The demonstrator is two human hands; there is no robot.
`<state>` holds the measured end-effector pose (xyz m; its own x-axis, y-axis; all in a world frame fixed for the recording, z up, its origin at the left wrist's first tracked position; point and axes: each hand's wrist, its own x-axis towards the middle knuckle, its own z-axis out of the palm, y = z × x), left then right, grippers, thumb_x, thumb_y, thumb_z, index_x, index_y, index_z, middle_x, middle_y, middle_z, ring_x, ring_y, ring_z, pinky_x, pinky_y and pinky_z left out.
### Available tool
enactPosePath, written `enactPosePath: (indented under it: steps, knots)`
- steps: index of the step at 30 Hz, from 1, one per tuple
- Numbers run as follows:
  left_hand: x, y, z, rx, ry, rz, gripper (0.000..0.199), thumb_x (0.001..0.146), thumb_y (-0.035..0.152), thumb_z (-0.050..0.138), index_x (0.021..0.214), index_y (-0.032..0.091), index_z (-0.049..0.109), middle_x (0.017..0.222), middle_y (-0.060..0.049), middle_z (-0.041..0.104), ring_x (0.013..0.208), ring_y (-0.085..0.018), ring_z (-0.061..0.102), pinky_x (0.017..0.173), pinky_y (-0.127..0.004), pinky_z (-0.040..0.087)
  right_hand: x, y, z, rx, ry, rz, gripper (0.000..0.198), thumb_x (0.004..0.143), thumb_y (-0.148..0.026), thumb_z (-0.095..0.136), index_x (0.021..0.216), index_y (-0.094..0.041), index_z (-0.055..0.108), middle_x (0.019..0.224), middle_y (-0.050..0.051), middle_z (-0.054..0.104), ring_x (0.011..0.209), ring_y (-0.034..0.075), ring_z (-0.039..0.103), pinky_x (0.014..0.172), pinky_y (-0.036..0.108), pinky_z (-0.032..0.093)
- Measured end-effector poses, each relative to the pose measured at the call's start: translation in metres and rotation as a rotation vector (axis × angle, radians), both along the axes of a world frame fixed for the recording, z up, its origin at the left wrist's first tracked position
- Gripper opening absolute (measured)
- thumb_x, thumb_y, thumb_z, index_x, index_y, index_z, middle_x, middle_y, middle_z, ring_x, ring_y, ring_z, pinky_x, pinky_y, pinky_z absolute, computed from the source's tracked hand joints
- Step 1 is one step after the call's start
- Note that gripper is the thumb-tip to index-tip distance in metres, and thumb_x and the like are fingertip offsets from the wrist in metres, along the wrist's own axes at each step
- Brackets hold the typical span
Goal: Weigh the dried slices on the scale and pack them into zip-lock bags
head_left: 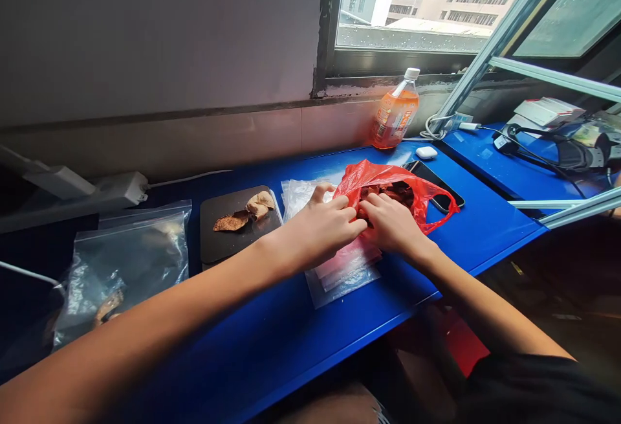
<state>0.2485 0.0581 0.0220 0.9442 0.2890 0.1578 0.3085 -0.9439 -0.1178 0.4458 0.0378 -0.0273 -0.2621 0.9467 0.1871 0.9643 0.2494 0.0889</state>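
Note:
A red plastic bag stands with its mouth open on the blue table, and dark reddish-brown dried pieces show inside. My left hand is closed on the near left rim of the bag. Inside the mouth, my right hand has its fingers bent down among the pieces; its fingertips are hidden, so what they hold is unclear. Clear plastic bags lie flat under the red one. Left of my hands is a flat scale with a dark top, bearing a brown dried piece and a paler curled one.
Zip bags, one with pale pieces inside, lie at the left below a power strip. Behind the red bag are a phone, a white earbud case and an orange drink bottle. A metal frame slants at the right.

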Motion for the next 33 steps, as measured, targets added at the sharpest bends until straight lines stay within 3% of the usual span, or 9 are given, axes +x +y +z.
enactPosePath:
  steps: [5, 9, 14, 22, 26, 30, 33]
  knots:
    - [-0.003, 0.000, 0.009, 0.006, 0.041, 0.017, 0.028, 0.085, -0.001, 0.044, 0.092, 0.018, 0.063, 0.093, -0.006, 0.070, 0.094, -0.023, 0.058, 0.102, -0.050, 0.030, 0.009, 0.001, 0.002, 0.014, -0.146, -0.085, 0.030, 0.092, -0.018, 0.041, 0.108, -0.010, 0.065, 0.112, 0.019, 0.064, 0.100, 0.030, 0.054, 0.075, 0.036, 0.040]
    - [-0.007, 0.002, 0.014, 0.024, -0.006, 0.005, 0.028, 0.085, -0.001, 0.044, 0.090, 0.019, 0.063, 0.090, -0.006, 0.069, 0.092, -0.022, 0.057, 0.099, -0.049, 0.030, 0.017, 0.002, 0.005, 0.031, -0.139, -0.081, 0.030, 0.092, -0.017, 0.038, 0.096, -0.011, 0.067, 0.105, 0.018, 0.065, 0.096, 0.030, 0.053, 0.077, 0.038, 0.039]
    - [-0.006, 0.002, 0.015, 0.032, -0.033, -0.016, 0.031, 0.084, -0.002, 0.046, 0.096, 0.021, 0.063, 0.093, -0.004, 0.069, 0.093, -0.022, 0.058, 0.099, -0.048, 0.029, 0.009, 0.013, 0.006, 0.072, -0.022, 0.066, 0.025, 0.092, -0.025, 0.044, 0.101, -0.014, 0.066, 0.099, 0.013, 0.063, 0.091, 0.025, 0.050, 0.083, 0.037, 0.038]
    - [-0.019, 0.013, 0.023, 0.092, 0.018, -0.071, 0.025, 0.085, 0.001, 0.048, 0.090, 0.020, 0.063, 0.086, -0.003, 0.068, 0.091, -0.020, 0.059, 0.096, -0.041, 0.029, 0.019, 0.016, 0.020, -0.020, -0.050, 0.190, 0.020, 0.089, -0.025, 0.051, 0.086, -0.015, 0.067, 0.107, 0.016, 0.058, 0.101, 0.028, 0.049, 0.085, 0.038, 0.041]
    - [-0.018, 0.019, 0.032, 0.047, 0.016, -0.112, 0.022, 0.087, 0.003, 0.049, 0.089, 0.020, 0.063, 0.086, -0.003, 0.068, 0.084, -0.017, 0.060, 0.084, -0.034, 0.033, 0.032, 0.009, 0.029, -0.128, 0.077, 0.295, 0.020, 0.088, -0.021, 0.051, 0.075, -0.016, 0.065, 0.095, 0.011, 0.064, 0.093, 0.022, 0.054, 0.084, 0.035, 0.043]
    - [0.006, 0.024, 0.035, -0.018, -0.029, -0.134, 0.022, 0.090, 0.008, 0.048, 0.091, 0.021, 0.066, 0.094, -0.003, 0.071, 0.085, -0.015, 0.062, 0.074, -0.031, 0.034, 0.033, 0.022, 0.028, -0.054, 0.166, 0.227, 0.014, 0.086, -0.018, 0.053, 0.090, -0.015, 0.067, 0.094, 0.010, 0.068, 0.091, 0.021, 0.059, 0.084, 0.034, 0.044]
    - [0.022, 0.031, 0.031, -0.028, -0.002, -0.171, 0.016, 0.091, 0.021, 0.053, 0.095, 0.022, 0.068, 0.103, -0.006, 0.072, 0.103, -0.019, 0.061, 0.081, -0.033, 0.035, 0.027, 0.036, 0.023, -0.062, 0.099, 0.132, 0.016, 0.080, -0.021, 0.062, 0.093, -0.015, 0.068, 0.095, 0.011, 0.070, 0.089, 0.023, 0.061, 0.079, 0.033, 0.044]
